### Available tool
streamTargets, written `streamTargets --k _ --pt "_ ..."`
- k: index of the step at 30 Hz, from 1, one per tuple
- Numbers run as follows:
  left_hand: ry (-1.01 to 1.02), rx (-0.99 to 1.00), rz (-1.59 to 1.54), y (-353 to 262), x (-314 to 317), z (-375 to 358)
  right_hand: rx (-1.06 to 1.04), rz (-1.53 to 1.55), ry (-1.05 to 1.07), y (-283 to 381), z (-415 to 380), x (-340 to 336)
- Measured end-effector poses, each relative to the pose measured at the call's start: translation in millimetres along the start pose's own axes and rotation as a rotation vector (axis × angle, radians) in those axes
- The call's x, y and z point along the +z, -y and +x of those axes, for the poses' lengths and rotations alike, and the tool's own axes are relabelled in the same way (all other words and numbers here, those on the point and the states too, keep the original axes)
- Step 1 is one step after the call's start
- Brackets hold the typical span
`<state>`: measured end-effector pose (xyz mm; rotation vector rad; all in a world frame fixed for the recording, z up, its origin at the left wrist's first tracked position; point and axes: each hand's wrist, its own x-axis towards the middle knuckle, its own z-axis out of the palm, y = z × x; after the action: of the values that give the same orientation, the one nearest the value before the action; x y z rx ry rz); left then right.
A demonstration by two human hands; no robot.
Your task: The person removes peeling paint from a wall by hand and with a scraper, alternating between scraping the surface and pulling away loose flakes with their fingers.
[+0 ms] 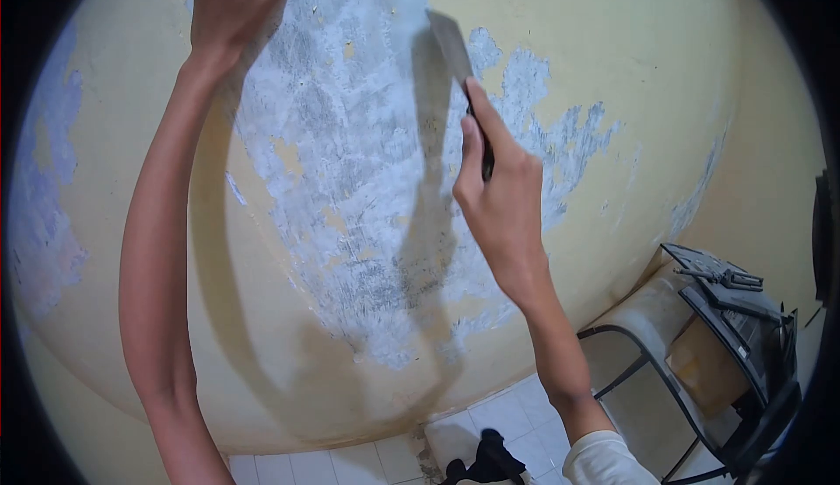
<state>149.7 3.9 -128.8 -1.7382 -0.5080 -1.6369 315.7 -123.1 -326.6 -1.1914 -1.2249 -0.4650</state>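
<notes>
My right hand (pixel 506 201) is wrapped round the dark handle of a scraper (pixel 451 46), forefinger stretched along it towards the metal blade. The blade points up and left, its edge close over the bare patch (pixel 350 135) of the wall, where whitish-grey plaster shows through the yellow paint. At the upper left, my left hand (pixel 232 8) is raised against the wall beside the patch. Its thumb stands apart from the other fingers, whose tips are cut off by the frame's top edge. Small islands of yellow paint (pixel 287 157) remain within the patch.
To the lower right stands a dark-framed chair (pixel 634 354), loaded with dark flat panels (pixel 722 319) and a brown board (pixel 700 362). White floor tiles (pixel 354 463) run along the wall's foot. Dark cloth (pixel 494 459) shows at the bottom. Another peeled area (pixel 57 223) lies far left.
</notes>
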Motion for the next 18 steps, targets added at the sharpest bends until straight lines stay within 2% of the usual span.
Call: streamTargets --k 1,3,6,7,8,9,11,12,14,18 --pt "0.004 0.001 -0.006 -4.5 -0.9 -2.7 0.146 0.028 0.054 13.3 3.4 -4.1" --pt "-0.069 0.058 0.015 -11.1 -5.4 -6.8 0.087 0.032 0.068 17.0 -8.8 -1.4" --pt "0.02 0.025 -0.081 -0.1 -5.2 -1.4 0.027 0.067 0.083 11.5 -27.4 -9.6" --pt "0.021 0.028 -0.082 3.6 -2.7 -0.6 0.029 0.121 0.005 8.1 -29.1 -16.2" --pt "0.035 0.257 -0.032 7.8 2.0 -3.4 0.031 0.176 -0.069 4.3 -31.7 -24.5" --pt "0.047 0.486 0.021 9.8 7.7 -7.6 0.118 0.214 -0.044 -0.4 -38.9 -36.1" --pt "0.22 0.686 -0.099 -19.0 18.5 -17.4 0.174 0.235 0.002 -13.5 -56.1 -49.8" --pt "0.249 0.752 -0.12 -35.1 28.8 -20.7 0.241 0.25 0.046 -20.7 -69.1 -54.2" --pt "0.328 0.746 -0.191 -57.1 44.8 -17.8 0.318 0.237 0.095 -36.5 -91.7 -62.2" --pt "0.261 0.873 -0.191 -48.8 64.2 -7.6 0.478 0.215 0.159 -85.7 -140.9 -79.4"
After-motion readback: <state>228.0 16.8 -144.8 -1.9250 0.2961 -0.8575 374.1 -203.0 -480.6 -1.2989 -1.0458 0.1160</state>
